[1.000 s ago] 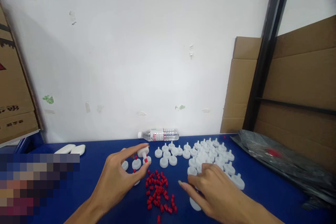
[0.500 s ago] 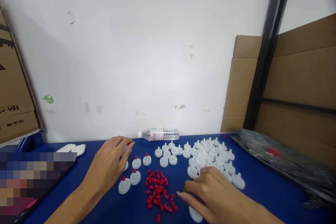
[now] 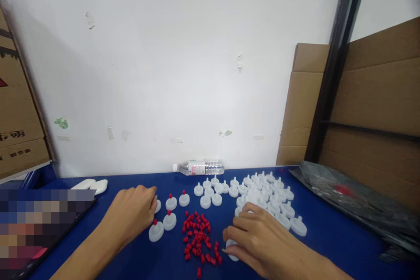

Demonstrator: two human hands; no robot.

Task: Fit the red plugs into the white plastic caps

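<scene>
bright soft light, pixelated lower-left corner

Beyond the left hand (image 3: 134, 210) and to its right, a clear plastic bottle (image 3: 199, 167) with a white cap lies sideways on the blue counter (image 3: 334, 232), near the marked white wall (image 3: 183, 52). Left of that hand are white rounded objects (image 3: 101, 187) and, farther left, a printed cardboard box (image 3: 19, 96). Right of the right hand (image 3: 256, 236) lies crumpled grey plastic (image 3: 364, 201); beyond stand a dark post (image 3: 334, 65) and brown cardboard (image 3: 377, 92).

Wht wall (image 3: 170, 74) behind blue tbl (image 3: 167, 256)
</scene>
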